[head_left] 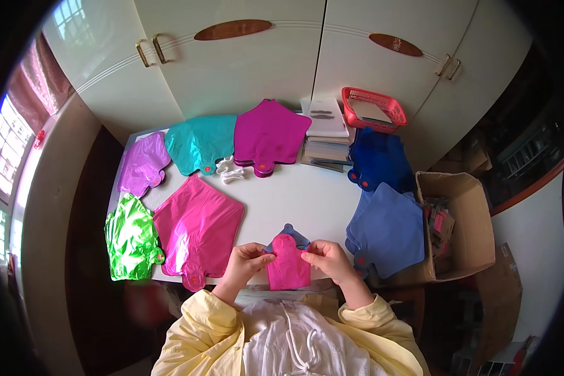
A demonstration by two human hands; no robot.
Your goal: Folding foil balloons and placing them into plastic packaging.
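Note:
Close to the front edge of the table, my left hand and my right hand pinch the two sides of a folded pink foil balloon. A rounded tab tops it, and its lower end hangs by the table edge. Behind that tab shows a grey-blue foil piece, also between my fingers. To the left of my left hand lies a flat hot-pink foil balloon. Right of my right hand rests a stack of flat blue foil balloons.
Around the white table lie green, lilac, teal, magenta and dark blue foil balloons. White ribbon-like material, stacked cards, a red basket and a cardboard box stand nearby.

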